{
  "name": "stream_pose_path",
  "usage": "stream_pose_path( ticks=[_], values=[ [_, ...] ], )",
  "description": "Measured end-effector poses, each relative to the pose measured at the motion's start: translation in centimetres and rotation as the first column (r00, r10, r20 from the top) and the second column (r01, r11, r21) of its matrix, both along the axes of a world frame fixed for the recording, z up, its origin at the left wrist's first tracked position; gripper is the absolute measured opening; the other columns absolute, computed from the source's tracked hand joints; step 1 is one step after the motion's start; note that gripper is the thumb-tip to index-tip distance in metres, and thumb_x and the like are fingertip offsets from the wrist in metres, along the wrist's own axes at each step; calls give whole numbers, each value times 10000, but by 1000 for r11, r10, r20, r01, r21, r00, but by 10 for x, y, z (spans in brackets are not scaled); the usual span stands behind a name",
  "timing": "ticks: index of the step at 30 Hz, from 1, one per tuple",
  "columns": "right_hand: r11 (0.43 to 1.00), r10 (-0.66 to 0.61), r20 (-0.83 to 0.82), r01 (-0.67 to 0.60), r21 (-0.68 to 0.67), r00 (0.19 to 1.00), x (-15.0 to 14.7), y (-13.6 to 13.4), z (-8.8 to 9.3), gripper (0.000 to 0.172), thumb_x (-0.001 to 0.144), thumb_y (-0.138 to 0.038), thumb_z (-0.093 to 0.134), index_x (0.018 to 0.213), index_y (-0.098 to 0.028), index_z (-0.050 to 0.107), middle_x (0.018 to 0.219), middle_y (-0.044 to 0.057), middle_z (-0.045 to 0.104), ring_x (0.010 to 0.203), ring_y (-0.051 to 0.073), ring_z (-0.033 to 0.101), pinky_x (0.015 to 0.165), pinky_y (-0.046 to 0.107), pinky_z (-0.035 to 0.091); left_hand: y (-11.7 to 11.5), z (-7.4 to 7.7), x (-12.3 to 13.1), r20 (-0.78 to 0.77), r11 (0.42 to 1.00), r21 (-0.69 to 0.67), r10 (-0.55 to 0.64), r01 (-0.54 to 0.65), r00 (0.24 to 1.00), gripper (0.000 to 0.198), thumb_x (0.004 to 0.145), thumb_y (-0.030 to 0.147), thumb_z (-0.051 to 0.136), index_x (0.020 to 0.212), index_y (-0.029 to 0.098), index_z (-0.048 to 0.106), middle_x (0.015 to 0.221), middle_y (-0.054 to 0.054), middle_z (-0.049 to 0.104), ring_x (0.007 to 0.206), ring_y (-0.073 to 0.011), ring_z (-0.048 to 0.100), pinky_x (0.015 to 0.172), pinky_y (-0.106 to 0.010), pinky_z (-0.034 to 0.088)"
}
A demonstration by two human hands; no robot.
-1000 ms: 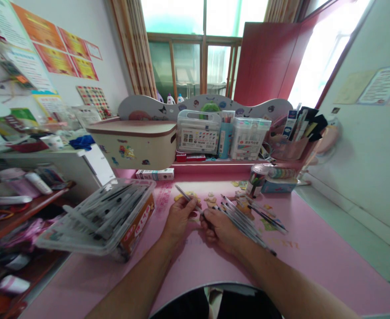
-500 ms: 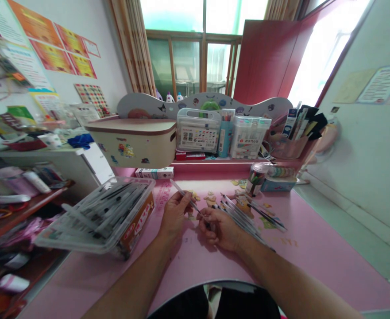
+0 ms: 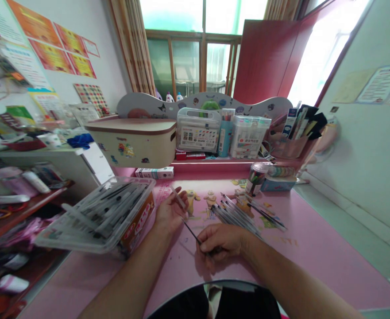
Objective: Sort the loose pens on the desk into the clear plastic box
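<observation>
My left hand (image 3: pixel 168 212) is closed around a pale, see-through pen barrel (image 3: pixel 178 197), whose upper end sticks out past the fingers. A thin black pen refill (image 3: pixel 191 231) is pinched in my right hand (image 3: pixel 222 240), its tip pointing up and left toward my left palm. Refill and barrel are apart. Beyond my right wrist lies a loose row of clear pens (image 3: pixel 236 216) on the pink desk (image 3: pixel 317 261). Several dark, thin sticks (image 3: pixel 268 215) lie to the right of them. Left of my left forearm stands a clear plastic box (image 3: pixel 48 239) filled with pens.
A cream storage bin (image 3: pixel 131 144), marker cases (image 3: pixel 198 133) and a pink pen holder (image 3: pixel 286 146) line the raised shelf at the back. A jar of pens (image 3: pixel 256 179) stands beside a blue box (image 3: pixel 279 182) at the desk's back right.
My right hand has drawn toward me and down, and the black refill now shows out of the barrel. My left hand has shifted slightly left and turned palm up, keeping the barrel.
</observation>
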State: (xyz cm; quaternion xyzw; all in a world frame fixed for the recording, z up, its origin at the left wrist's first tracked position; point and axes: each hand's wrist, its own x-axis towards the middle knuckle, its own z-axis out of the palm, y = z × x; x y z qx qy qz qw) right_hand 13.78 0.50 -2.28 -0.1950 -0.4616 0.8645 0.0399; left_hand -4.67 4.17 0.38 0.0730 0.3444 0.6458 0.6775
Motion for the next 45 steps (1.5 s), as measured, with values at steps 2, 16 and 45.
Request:
stream_pose_path(
  ticks=[2,16,45],
  values=[
    [999,26,-18,-26,27,999,0,-1,3,269,743,-355,700,784,-101,621,575,67,712,240,35,312,276,182,125,1,1,-1,47,999,-41,29,-27,998,199,837,38,443,871,134,614,705,-53,688,553,-116,652,524,-212,534],
    [772,-610,-34,603,201,792,-17,4,-1,389,763,-545,663,794,-187,512,466,-11,623,271,46,299,314,183,132,-25,-14,32,-352,911,75,-357,406,865,206,731,277,767,826,149,637,591,30,572,434,-80,513,421,-179,405],
    [-52,-695,-324,405,913,642,-19,-1,-6,510,868,-96,436,1357,-226,509,1367,113,582,1326,258,467,1156,533,247,-32,-12,46,123,915,-103,-378,391,917,195,811,73,488,882,107,667,703,-79,709,670,-193,712,658,-287,576]
  ],
)
